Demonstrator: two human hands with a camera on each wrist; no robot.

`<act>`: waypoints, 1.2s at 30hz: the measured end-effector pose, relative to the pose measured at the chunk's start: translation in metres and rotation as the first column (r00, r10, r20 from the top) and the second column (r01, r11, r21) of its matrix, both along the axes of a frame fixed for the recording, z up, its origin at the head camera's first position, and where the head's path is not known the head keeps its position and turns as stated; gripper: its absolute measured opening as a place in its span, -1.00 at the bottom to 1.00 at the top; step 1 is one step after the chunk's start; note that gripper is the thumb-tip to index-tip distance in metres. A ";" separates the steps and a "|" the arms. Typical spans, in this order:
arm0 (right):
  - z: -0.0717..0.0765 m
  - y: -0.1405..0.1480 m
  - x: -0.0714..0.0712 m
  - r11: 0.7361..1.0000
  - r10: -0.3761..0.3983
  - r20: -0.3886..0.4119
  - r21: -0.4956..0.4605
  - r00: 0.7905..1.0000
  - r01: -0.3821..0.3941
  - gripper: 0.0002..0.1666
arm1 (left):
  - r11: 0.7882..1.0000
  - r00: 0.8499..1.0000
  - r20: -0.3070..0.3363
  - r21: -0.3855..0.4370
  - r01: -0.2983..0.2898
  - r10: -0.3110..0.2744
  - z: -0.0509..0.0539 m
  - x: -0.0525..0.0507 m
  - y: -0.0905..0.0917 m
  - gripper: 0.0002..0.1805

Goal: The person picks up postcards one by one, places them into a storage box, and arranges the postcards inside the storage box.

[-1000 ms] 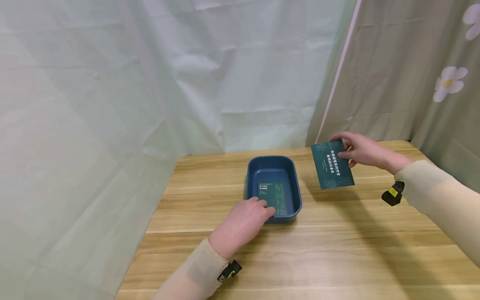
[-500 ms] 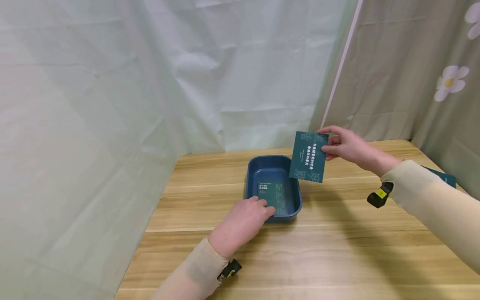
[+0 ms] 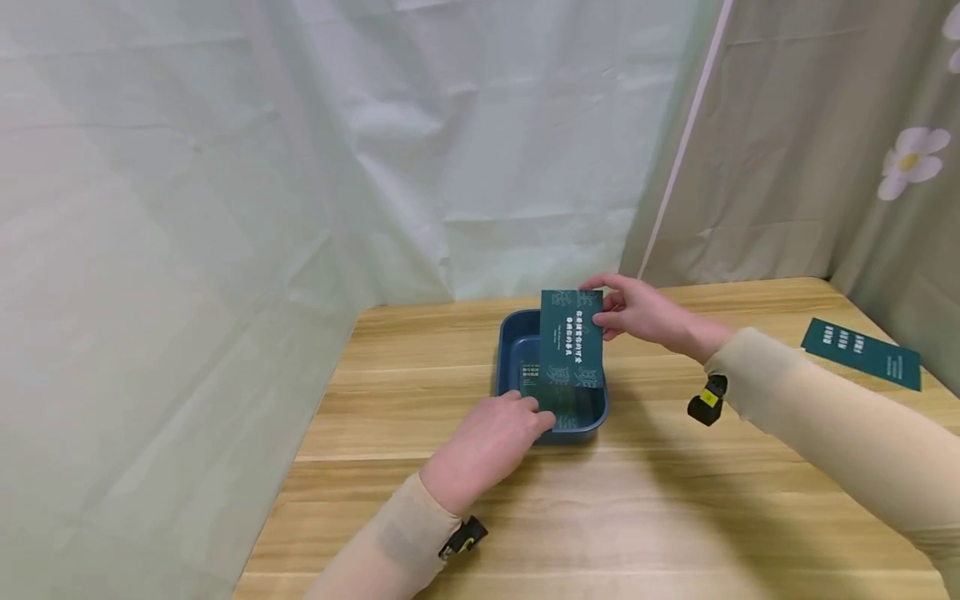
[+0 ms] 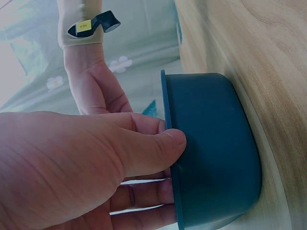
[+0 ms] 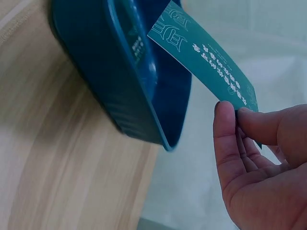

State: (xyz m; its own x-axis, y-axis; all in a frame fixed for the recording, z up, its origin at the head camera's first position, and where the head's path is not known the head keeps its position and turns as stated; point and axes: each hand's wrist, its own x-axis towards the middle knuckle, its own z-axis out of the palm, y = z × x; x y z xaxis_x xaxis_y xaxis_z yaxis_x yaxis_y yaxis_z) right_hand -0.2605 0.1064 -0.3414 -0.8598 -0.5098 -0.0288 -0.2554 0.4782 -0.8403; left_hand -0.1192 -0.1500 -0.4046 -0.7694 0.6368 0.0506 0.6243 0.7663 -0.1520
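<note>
A blue rectangular tub (image 3: 513,333) stands on the table, with a dark green printed card (image 3: 543,400) lying inside it. My left hand (image 3: 487,446) grips the tub's near rim; in the left wrist view its thumb presses the outer wall and the fingers go over the edge. Between thumb and fingers, my right hand (image 3: 645,315) pinches another green card (image 3: 570,337) by its edge. That card, printed with white characters, is tilted above the tub and covers part of its opening. The right wrist view shows its far corner over the tub's rim (image 5: 139,79).
Another green card (image 3: 862,354) lies on the wooden table (image 3: 360,400) at the right, near the table's edge. Pale curtains (image 3: 487,150) hang behind the table and along both sides. Each wrist wears a small black camera strap (image 3: 707,402).
My right hand has carried its card leftward, from beside the tub to above it. The card on the right of the table has come out from behind the right arm. The left hand stays put.
</note>
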 end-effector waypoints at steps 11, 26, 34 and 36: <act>-0.025 -0.030 0.002 0.996 0.050 0.001 0.078 0.999 -0.050 -0.39 | 1.000 1.000 0.001 -0.014 -0.001 0.001 0.001 0.002 0.000 -0.74; -0.041 -0.049 0.009 0.956 0.076 -0.004 0.285 0.997 -0.072 -0.41 | 0.999 1.000 -0.017 -0.034 0.003 -0.004 0.001 0.003 0.003 -0.73; -0.047 -0.058 0.006 0.896 0.130 -0.135 0.440 0.982 -0.058 -0.49 | 0.999 1.000 -0.023 -0.043 -0.002 0.001 0.001 0.003 0.003 -0.69; -0.048 -0.060 0.006 0.873 0.143 -0.149 0.484 0.978 -0.055 -0.50 | 0.999 1.000 -0.011 -0.045 -0.008 0.008 0.001 0.003 0.003 -0.68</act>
State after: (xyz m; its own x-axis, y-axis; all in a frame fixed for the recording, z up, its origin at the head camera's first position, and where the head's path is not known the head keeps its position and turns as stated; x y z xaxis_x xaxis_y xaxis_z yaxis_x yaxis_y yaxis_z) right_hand -0.2544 0.0462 -0.3895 -0.8192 -0.5552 -0.1438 -0.4434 0.7721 -0.4553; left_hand -0.1159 -0.1471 -0.4032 -0.7740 0.6325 0.0305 0.6163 0.7635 -0.1933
